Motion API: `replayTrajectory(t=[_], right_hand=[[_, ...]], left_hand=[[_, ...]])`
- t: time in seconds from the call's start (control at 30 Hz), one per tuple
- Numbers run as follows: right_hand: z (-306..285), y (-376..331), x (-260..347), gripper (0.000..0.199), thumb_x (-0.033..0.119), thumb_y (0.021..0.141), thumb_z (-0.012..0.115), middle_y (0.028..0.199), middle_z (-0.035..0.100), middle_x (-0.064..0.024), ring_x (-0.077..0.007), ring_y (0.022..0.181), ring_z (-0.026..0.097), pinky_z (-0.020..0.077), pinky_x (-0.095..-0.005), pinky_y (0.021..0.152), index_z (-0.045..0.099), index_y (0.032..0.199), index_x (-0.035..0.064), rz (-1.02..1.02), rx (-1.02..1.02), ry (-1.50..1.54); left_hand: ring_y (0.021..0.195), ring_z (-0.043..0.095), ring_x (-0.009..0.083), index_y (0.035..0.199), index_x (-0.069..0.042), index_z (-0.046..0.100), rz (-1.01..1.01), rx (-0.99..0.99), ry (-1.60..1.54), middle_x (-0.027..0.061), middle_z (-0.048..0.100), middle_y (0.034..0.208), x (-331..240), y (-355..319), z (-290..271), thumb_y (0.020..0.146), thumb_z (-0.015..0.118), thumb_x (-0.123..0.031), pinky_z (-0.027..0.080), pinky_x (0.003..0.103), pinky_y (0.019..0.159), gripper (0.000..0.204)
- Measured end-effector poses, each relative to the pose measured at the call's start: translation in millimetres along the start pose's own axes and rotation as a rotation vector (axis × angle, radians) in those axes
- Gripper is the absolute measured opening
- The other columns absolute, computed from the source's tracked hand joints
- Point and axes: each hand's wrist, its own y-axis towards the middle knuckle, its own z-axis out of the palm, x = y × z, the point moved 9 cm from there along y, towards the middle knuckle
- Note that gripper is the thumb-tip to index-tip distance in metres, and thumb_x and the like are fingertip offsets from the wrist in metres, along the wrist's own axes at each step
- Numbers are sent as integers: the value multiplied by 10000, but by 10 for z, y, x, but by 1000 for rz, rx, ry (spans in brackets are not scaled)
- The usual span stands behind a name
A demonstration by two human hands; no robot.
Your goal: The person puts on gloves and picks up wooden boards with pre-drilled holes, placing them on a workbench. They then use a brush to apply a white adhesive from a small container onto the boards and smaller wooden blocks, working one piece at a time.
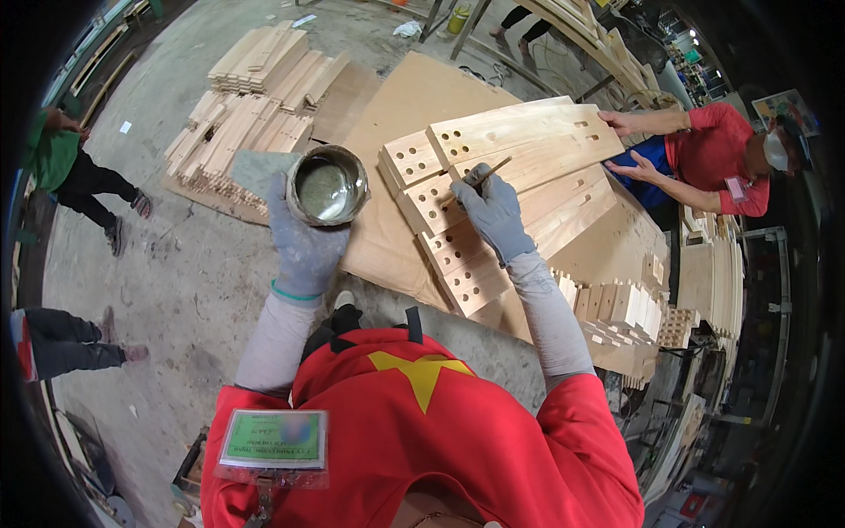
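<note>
My left hand (304, 245), in a grey glove, is wrapped round a round can (360, 180) with pale, shiny liquid inside. A flat grey piece (255, 170) juts out beside that hand; whether I hold it too is unclear. In my gloved right hand (497, 218), a thin wooden stick (495, 169) is pinched above the near ends of the boards; its lower tip is hard to make out. Several pale wooden boards (528, 141) lie side by side there, their end faces drilled with paired round holes. A co-worker's hands (627, 123) touch the boards' far right ends.
Brown sheet material (387, 110) lies under the boards. Stacked wooden strips (255, 132) are on the floor at the far left. Short wooden blocks (620, 308) stand at the right. The co-worker in red (735, 123) is at the right; other people stand at the left.
</note>
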Motion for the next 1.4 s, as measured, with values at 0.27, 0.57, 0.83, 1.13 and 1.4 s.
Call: replayTrajectory(t=[0.27,0.57,0.83,1.13,1.4], right_hand=[[-232,-101,74,290,293,791,607,700,616,-128,-242,645,600,472,-331,634,562,817,8,-10,-89,86],[-398,-622,974,145,44,784,648,869,631,-73,-132,749,600,498,-257,652,605,910,-13,-384,-165,579],[-186,-1188,1291,168,-41,762,617,935,644,-154,-237,859,630,494,-317,773,622,928,-17,-561,-101,392],[-252,-1027,1132,218,-62,735,548,945,649,-141,-197,851,613,478,-283,769,644,929,-39,-204,-48,669],[-330,-808,910,102,15,799,573,787,635,-126,-142,707,601,493,-264,677,577,859,-68,-170,-275,816]], left_hand=[[1039,531,213,1186,-3,367,-75,132,-67,129,506,1139,85,-5,203,717,651,77,459,310,878,554],[1085,518,232,1209,21,422,-327,168,-590,145,504,1186,-14,-2,577,914,454,-217,417,348,953,381],[1181,451,272,1302,-3,344,-418,34,-902,182,446,1282,-96,108,550,880,350,-377,326,390,1028,564],[1185,450,285,1303,0,339,-422,160,-925,198,441,1285,-218,260,585,853,350,-449,330,396,1025,636],[1088,513,235,1210,10,403,-223,44,-586,150,506,1185,92,324,413,713,645,43,434,356,930,555]])
